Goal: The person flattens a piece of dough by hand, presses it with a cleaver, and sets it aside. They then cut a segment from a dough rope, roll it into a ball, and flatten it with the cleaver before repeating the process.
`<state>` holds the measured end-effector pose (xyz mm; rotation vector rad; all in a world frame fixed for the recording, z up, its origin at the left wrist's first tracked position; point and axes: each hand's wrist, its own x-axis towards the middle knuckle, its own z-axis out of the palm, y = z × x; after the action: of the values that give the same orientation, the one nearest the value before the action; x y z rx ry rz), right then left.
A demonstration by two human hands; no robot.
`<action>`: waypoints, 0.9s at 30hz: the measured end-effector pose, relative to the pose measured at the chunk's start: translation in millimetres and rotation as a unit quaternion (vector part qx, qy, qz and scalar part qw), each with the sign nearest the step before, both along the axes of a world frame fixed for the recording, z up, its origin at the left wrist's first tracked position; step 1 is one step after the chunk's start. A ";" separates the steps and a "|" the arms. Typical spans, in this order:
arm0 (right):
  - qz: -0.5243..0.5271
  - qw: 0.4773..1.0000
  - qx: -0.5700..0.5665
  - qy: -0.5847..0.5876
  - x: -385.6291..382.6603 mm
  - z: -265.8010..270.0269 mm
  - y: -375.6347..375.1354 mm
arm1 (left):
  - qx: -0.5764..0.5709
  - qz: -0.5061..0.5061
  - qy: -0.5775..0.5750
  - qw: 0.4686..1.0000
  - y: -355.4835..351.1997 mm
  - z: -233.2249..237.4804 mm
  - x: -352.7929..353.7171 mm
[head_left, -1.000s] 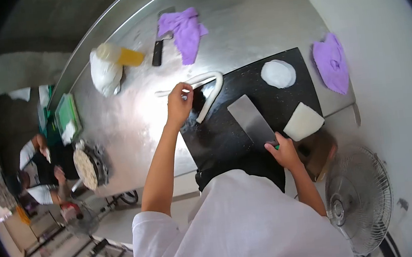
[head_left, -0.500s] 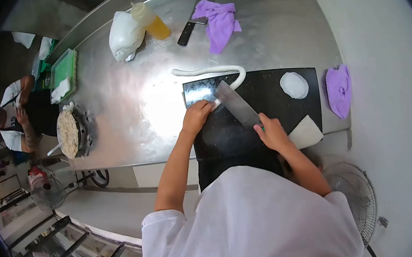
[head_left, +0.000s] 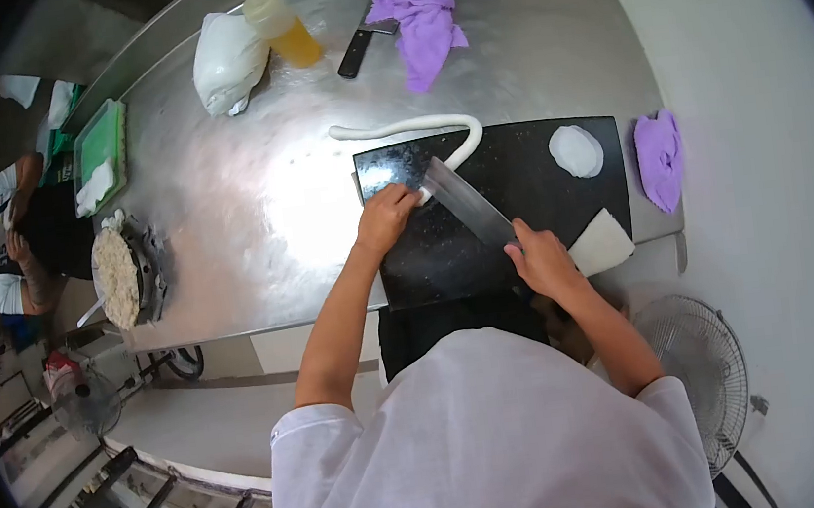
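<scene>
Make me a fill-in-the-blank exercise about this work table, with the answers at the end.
1. The hand gripping the cleaver is the person's ____ hand.
2. The white rope runs from the steel table onto a board whose colour is ____.
3. The cloth lying partly over a second knife is coloured ____.
4. The squeeze bottle holds a liquid coloured ____.

Missing words: right; black; purple; yellow.

The smooth white dough rope (head_left: 403, 125) is bent like a hook, its longer arm on the counter (head_left: 225, 223) past the far edge of the black board (head_left: 526, 157), its shorter arm on the board. The cleaver (head_left: 469, 204), steel-bladed, slants toward the board's far left corner, tip beside the rope's near end.
</scene>
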<state>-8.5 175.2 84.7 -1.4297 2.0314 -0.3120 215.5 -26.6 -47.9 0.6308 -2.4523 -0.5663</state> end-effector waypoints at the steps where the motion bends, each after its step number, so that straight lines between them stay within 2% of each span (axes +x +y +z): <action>1: 0.005 1.000 0.008 0.007 4.5 2.2 -0.2 | -0.005 -0.017 -0.018 1.000 -4.8 1.5 0.4; 6: -0.013 0.998 0.043 0.052 39.0 -5.8 -1.4 | 0.007 -0.060 -0.017 0.998 -13.2 -1.6 1.0; 8: -0.032 0.995 0.053 0.081 60.8 -25.4 -2.6 | 0.002 0.002 -0.012 1.000 -3.1 1.2 -0.4; 10: -0.067 0.992 0.015 0.102 81.6 -46.5 -5.3 | 0.001 0.002 0.013 1.000 8.3 0.0 2.4; 13: -0.121 0.988 -0.032 0.090 101.9 -49.6 -15.7 | 0.063 0.028 0.139 0.988 17.2 16.6 9.5; 14: -0.124 0.987 -0.033 0.092 108.4 -51.4 -15.1 | 0.062 0.025 0.141 0.988 19.4 21.9 17.5; 16: -0.201 0.971 -0.126 0.019 123.7 -59.7 -4.8 | 0.165 0.070 0.144 0.973 23.4 24.6 39.0; 18: -0.256 0.957 -0.138 0.005 145.4 -62.2 15.4 | 0.181 0.073 0.157 0.968 23.3 22.4 59.5; 20: -0.317 0.937 -0.148 0.012 158.5 -57.8 41.8 | 0.296 0.064 0.046 0.952 23.3 21.5 72.2; 22: -0.398 0.904 -0.145 -0.069 174.8 -56.2 75.7 | 0.363 0.008 0.010 0.932 25.9 36.1 74.0; 25: -0.462 0.875 -0.142 -0.035 196.3 -60.1 123.5 | 0.372 -0.087 -0.016 0.924 31.9 46.9 59.3; 26: -0.482 0.863 -0.149 -0.024 205.7 -60.1 137.0 | 0.333 -0.151 -0.036 0.930 35.2 50.9 51.6; 27: -0.480 0.851 -0.212 0.025 214.3 -73.6 151.2 | 0.293 -0.216 -0.053 0.930 38.4 54.6 41.7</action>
<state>205.8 326.4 11.1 -0.4839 2.6948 -1.2015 257.3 11.8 6.8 0.3328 -2.5262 -1.5121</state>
